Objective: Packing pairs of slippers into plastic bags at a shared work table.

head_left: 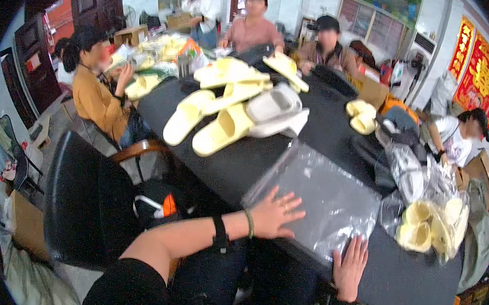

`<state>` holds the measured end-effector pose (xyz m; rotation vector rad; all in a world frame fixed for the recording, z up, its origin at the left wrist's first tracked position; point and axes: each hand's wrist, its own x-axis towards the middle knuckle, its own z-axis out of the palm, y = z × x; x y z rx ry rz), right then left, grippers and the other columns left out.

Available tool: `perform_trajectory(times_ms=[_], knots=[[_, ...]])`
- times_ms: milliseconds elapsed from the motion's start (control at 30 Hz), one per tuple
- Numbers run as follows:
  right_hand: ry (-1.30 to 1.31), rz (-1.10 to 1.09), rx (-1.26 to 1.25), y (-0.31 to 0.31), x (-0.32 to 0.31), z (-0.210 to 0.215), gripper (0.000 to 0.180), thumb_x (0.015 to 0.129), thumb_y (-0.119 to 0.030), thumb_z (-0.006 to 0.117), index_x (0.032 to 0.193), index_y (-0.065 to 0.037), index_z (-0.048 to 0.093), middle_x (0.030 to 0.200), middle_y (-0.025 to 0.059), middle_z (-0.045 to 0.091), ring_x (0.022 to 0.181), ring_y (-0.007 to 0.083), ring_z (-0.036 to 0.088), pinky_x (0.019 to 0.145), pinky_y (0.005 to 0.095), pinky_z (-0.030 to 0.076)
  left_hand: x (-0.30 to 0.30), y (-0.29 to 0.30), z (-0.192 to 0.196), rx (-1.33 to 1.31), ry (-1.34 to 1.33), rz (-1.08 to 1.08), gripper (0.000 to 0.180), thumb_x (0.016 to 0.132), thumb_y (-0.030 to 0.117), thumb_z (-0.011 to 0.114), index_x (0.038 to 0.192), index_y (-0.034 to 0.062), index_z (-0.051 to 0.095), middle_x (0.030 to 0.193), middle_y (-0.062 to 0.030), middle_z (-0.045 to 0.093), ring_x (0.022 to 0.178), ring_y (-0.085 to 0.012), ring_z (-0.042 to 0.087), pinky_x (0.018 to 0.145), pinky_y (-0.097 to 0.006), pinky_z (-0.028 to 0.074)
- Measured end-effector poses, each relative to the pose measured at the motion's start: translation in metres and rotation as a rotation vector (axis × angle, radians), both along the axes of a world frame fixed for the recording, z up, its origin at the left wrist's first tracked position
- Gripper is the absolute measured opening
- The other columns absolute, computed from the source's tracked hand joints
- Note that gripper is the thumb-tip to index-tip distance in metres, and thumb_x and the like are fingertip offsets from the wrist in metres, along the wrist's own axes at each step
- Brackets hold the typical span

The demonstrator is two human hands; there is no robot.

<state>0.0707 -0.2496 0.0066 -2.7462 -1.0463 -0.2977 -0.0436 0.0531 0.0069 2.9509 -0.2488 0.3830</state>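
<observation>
A flat stack of clear plastic bags (325, 198) lies on the dark table in front of me. My left hand (275, 213) rests on its near left part, fingers spread and holding nothing. At its near right edge lies my right hand (350, 267), flat with the fingers stretched out. Beyond the bags is a pile of pale yellow slippers (223, 128), with grey slippers (273, 111) among them. To the right, yellow slippers in clear bags (430, 232) sit close to the table's edge.
A black chair (90, 196) stands at my left. Another pair of yellow slippers (362, 117) lies on the far right of the black tabletop (408, 286). Several people sit or stand around the table. A cardboard box (482, 175) stands at the right.
</observation>
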Motion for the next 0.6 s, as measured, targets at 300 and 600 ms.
perform_trajectory(times_ms=[300, 600], knots=[[-0.047, -0.027, 0.021, -0.005, -0.002, -0.001, 0.069, 0.096, -0.042, 0.051, 0.144, 0.006, 0.034, 0.151, 0.0241, 0.034, 0.142, 0.0437, 0.026, 0.115, 0.0523, 0.022, 0.012, 0.003, 0.001, 0.058, 0.046, -0.04, 0.07, 0.089, 0.064, 0.05, 0.148, 0.0267, 0.038, 0.156, -0.0124, 0.031, 0.144, -0.0357, 0.028, 0.113, -0.063, 0.02], [-0.033, -0.028, 0.03, 0.0, 0.0, 0.005, 0.071, 0.096, -0.044, 0.051, 0.143, 0.006, 0.036, 0.151, 0.0256, 0.033, 0.141, 0.0443, 0.027, 0.115, 0.0523, 0.023, 0.009, 0.01, -0.001, 0.101, -0.065, -0.139, 0.079, 0.082, 0.069, 0.053, 0.147, 0.0264, 0.039, 0.155, -0.0139, 0.031, 0.144, -0.0366, 0.027, 0.115, -0.062, 0.016]])
